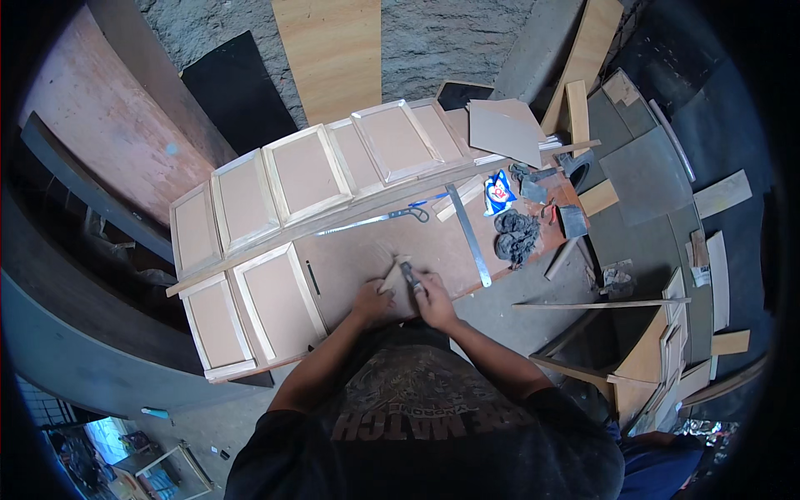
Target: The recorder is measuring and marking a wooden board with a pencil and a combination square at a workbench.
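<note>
Left hand (372, 298) fingers grip small wood piece (393, 275) | right hand (432, 298) fingers closed round dark tool (410, 276) | worktop (367, 254), metal ruler (470, 237) beside.

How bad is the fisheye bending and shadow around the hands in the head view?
Head view: the long metal ruler and brown worktop board bow toward the rim; corners are vignetted black; daylight is even, with no glare; the left hand and right hand are small but sharp.
</note>
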The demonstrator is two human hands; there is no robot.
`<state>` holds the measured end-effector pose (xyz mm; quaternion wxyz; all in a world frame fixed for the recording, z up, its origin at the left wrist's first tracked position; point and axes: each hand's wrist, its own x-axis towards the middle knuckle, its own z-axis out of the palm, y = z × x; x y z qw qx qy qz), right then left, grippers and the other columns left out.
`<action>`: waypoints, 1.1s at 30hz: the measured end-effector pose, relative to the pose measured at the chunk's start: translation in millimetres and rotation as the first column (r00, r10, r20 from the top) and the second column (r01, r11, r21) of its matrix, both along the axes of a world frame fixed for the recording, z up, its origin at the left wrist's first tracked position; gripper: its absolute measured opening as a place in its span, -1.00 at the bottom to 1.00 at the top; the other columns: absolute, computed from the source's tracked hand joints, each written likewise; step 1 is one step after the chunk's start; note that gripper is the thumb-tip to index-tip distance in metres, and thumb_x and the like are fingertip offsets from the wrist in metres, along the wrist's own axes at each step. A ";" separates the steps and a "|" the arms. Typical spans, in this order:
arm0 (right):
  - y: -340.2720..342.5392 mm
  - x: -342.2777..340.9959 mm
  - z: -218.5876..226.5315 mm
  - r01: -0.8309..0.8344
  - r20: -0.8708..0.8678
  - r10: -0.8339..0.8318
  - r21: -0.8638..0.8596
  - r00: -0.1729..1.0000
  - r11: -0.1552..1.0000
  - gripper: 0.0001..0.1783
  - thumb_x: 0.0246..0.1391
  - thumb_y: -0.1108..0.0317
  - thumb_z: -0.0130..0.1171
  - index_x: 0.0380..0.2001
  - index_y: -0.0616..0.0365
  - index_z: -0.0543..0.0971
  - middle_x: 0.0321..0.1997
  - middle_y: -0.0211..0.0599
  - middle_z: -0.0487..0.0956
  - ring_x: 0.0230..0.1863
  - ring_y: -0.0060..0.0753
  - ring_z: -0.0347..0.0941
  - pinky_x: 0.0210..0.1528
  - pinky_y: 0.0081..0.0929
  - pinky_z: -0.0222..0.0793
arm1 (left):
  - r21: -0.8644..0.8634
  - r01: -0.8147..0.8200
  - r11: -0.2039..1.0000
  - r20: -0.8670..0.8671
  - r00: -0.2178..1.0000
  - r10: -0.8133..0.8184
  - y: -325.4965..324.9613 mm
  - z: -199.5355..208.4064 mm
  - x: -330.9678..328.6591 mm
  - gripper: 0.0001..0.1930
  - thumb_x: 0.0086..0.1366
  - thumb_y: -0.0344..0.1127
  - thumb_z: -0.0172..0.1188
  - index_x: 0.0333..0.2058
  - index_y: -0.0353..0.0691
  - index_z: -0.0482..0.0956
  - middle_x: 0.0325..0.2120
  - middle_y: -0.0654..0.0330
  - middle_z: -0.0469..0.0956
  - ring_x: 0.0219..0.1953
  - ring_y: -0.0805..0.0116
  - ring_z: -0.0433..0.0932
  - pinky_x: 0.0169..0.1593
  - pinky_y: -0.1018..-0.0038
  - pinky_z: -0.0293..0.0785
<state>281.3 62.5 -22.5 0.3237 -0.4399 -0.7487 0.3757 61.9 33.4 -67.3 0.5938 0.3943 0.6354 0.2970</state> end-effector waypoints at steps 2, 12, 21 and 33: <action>-1.3 -4.0 7.0 -0.071 0.058 0.070 0.017 0.996 0.997 -0.56 0.40 0.39 0.20 0.30 0.17 0.62 -0.06 0.02 0.54 -0.01 0.06 0.55 0.11 -0.18 0.48 | 0.106 0.161 0.981 0.006 0.987 -0.162 -1.7 5.3 1.5 -0.69 0.45 -0.11 0.27 -0.23 -0.30 0.69 -0.43 0.18 0.62 -0.36 0.35 0.64 -0.29 0.30 0.55; 15.0 -16.6 3.1 -0.169 0.140 0.172 -0.028 0.975 0.985 -0.68 0.40 0.31 0.23 0.14 0.07 0.73 -0.06 -0.01 0.63 -0.03 0.16 0.62 0.02 -0.07 0.56 | 0.253 -0.047 0.966 0.125 0.992 0.016 -3.6 -13.1 7.5 -0.62 0.61 -0.13 0.00 -0.18 -0.27 0.70 -0.44 0.23 0.57 -0.44 0.46 0.49 -0.37 0.47 0.42; 16.4 -14.1 -1.4 -0.143 0.165 0.129 0.072 0.978 0.987 -0.69 0.41 0.29 0.21 0.15 0.00 0.71 0.00 -0.06 0.61 -0.05 0.17 0.62 -0.02 -0.02 0.56 | -0.194 -0.292 0.936 0.296 0.893 0.340 1.0 14.6 16.9 -0.68 0.63 -0.26 -0.01 0.04 -0.35 0.66 -0.25 0.24 0.60 -0.33 0.46 0.50 -0.22 0.47 0.52; 28.7 -6.9 17.3 -0.156 0.187 0.155 -0.008 0.970 0.988 -0.65 0.44 0.31 0.22 0.21 0.14 0.61 0.01 0.08 0.56 0.05 0.23 0.57 0.11 -0.06 0.51 | -0.072 -0.211 0.975 0.308 0.925 0.223 19.7 22.1 18.3 -0.54 0.62 -0.34 -0.03 0.41 -0.25 0.48 -0.25 0.27 0.59 -0.39 0.52 0.47 -0.25 0.49 0.51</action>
